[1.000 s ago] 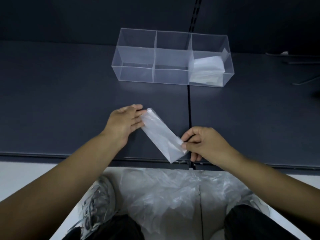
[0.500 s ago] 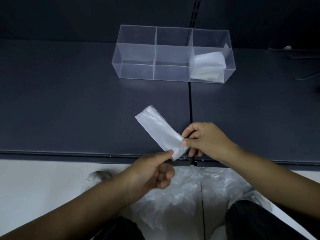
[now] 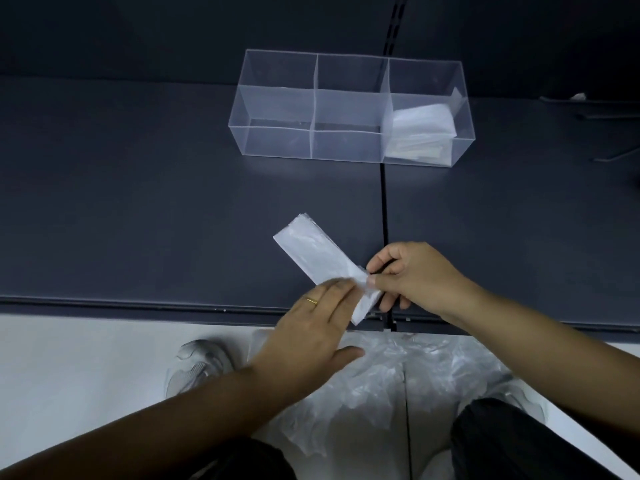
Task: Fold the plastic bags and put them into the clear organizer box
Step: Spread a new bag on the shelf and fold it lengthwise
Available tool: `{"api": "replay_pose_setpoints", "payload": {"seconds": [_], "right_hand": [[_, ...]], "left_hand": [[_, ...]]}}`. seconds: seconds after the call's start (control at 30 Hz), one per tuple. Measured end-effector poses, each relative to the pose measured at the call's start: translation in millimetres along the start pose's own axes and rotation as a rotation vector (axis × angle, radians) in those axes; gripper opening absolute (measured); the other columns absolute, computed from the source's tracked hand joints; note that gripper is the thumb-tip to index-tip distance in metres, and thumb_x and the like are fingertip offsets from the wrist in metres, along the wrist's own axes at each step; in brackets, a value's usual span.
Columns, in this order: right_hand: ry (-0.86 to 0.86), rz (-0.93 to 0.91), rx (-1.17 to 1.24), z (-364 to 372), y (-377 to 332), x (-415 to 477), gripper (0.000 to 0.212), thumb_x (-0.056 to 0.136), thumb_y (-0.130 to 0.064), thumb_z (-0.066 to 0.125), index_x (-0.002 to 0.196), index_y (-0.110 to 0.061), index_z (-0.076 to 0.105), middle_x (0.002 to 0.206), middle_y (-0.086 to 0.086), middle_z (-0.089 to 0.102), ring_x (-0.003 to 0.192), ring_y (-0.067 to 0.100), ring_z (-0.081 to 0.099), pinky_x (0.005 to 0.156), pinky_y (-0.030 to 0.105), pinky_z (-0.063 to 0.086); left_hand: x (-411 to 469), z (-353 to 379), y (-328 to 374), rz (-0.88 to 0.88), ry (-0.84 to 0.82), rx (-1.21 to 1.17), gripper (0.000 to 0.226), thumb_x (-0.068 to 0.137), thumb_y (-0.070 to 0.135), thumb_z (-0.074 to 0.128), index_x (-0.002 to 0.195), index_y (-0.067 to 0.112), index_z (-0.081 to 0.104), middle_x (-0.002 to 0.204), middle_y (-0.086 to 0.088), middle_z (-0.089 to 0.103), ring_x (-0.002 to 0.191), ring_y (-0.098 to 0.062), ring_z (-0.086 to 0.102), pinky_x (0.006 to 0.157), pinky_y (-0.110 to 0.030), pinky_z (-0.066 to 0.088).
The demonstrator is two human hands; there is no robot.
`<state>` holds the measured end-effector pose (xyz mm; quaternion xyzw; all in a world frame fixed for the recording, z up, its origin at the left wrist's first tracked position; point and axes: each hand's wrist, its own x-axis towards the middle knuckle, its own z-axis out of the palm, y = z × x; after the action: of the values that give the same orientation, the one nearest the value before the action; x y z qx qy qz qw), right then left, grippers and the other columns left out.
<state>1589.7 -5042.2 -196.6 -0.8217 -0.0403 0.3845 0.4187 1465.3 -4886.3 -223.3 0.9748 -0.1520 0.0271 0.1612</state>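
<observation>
The folded bag lies slantwise on the table near its front edge. The right hand pinches its near end and the left hand presses flat-fingered on top. It's slick plastic: loosen either hand and the fold may spring open or slip off the edge.

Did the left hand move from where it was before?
Yes. The left hand went from the folded bag's far end toward the table's front edge.

Looks like a shop or stockroom: dark metal shelf in two panels, slotted upright running up the back wall, pale floor below the edge.
</observation>
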Motion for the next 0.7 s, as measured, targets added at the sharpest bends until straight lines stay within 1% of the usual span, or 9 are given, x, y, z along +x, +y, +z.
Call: {"api": "replay_pose_setpoints", "payload": {"seconds": [0.07,0.2,0.37,0.47,0.53,0.57,0.63,0.67,0.7], "right_hand": [[-0.023,0.034,0.024,-3.3,-2.1,-0.7,0.012,0.086,-0.012,0.068,0.096,-0.012,0.062,0.072,0.002,0.073,0.056,0.015,0.069,0.043,0.018,0.043],[-0.1,0.117,0.133,-11.7,-7.3,-6.0,0.014,0.088,-0.011,0.065,0.102,-0.009,0.063,0.074,0.002,0.073,0.053,0.011,0.066,0.044,0.017,0.043],[-0.262,0.166,0.326,-29.8,-18.0,-13.9,0.023,0.09,-0.016,0.062,0.111,-0.009,0.06,0.093,0.008,0.075,0.053,0.008,0.062,0.046,0.016,0.045],[-0.241,-0.019,0.231,-38.2,-19.2,-12.6,0.033,0.086,-0.009,0.066,0.117,-0.018,0.059,0.106,0.002,0.072,0.061,0.008,0.063,0.054,0.017,0.048],[-0.216,-0.271,0.0,-38.0,-19.8,-9.4,0.054,0.08,-0.002,0.072,0.122,-0.032,0.058,0.119,-0.02,0.061,0.075,0.003,0.06,0.068,0.018,0.051],[-0.256,-0.368,-0.105,-34.9,-20.6,-6.7,0.062,0.077,0.001,0.074,0.123,-0.037,0.057,0.122,-0.029,0.054,0.082,0.001,0.057,0.074,0.018,0.051],[-0.34,-0.464,-0.256,-25.8,-20.2,3.0,0.063,0.076,0.003,0.073,0.124,-0.035,0.058,0.131,-0.028,0.047,0.089,0.005,0.055,0.077,0.02,0.05],[-0.347,-0.473,-0.297,-21.3,-19.6,8.8,0.057,0.077,0.002,0.073,0.122,-0.032,0.061,0.126,-0.022,0.053,0.085,0.005,0.055,0.073,0.02,0.049],[-0.331,-0.462,-0.319,-17.4,-19.2,14.4,0.049,0.078,-0.002,0.074,0.118,-0.029,0.065,0.112,-0.016,0.061,0.076,0.004,0.054,0.067,0.019,0.047]], "left_hand": [[-0.1,6.9,-0.5,-0.024,-0.004,0.036,0.071,0.073,0.048,0.077,0.126,0.003,0.061,0.129,-0.011,0.061,0.119,-0.024,0.059,0.1,-0.037,0.048],[2.0,9.0,-5.4,-0.023,0.123,-0.03,0.053,0.075,0.037,0.079,0.116,0.004,0.068,0.12,-0.009,0.066,0.11,-0.022,0.064,0.095,-0.033,0.05],[6.4,1.3,-6.9,-0.093,0.226,-0.179,0.032,0.091,0.026,0.054,0.108,0.007,0.073,0.11,-0.004,0.071,0.098,-0.019,0.069,0.086,-0.028,0.055],[10.2,-9.2,-10.8,-0.114,0.183,-0.247,0.033,0.094,0.026,0.048,0.109,0.009,0.073,0.105,-0.001,0.073,0.091,-0.017,0.07,0.077,-0.029,0.057],[11.7,-16.6,-16.0,-0.148,0.134,-0.293,0.035,0.097,0.03,0.044,0.107,0.011,0.072,0.087,-0.001,0.073,0.074,-0.02,0.068,0.065,-0.033,0.055],[13.1,-20.3,-18.5,-0.171,0.122,-0.312,0.034,0.098,0.031,0.043,0.102,0.011,0.071,0.073,-0.001,0.067,0.062,-0.02,0.062,0.058,-0.035,0.052],[16.5,-24.8,-22.2,-0.199,0.127,-0.317,0.03,0.097,0.029,0.044,0.093,0.009,0.067,0.056,0.006,0.045,0.048,-0.016,0.043,0.048,-0.032,0.043],[18.7,-26.2,-23.5,-0.207,0.13,-0.311,0.03,0.097,0.028,0.044,0.09,0.009,0.065,0.054,0.008,0.038,0.045,-0.016,0.037,0.046,-0.031,0.04],[20.7,-27.0,-25.3,-0.226,0.121,-0.317,0.03,0.097,0.029,0.042,0.089,0.009,0.063,0.053,0.008,0.036,0.045,-0.018,0.037,0.046,-0.032,0.038]]}}
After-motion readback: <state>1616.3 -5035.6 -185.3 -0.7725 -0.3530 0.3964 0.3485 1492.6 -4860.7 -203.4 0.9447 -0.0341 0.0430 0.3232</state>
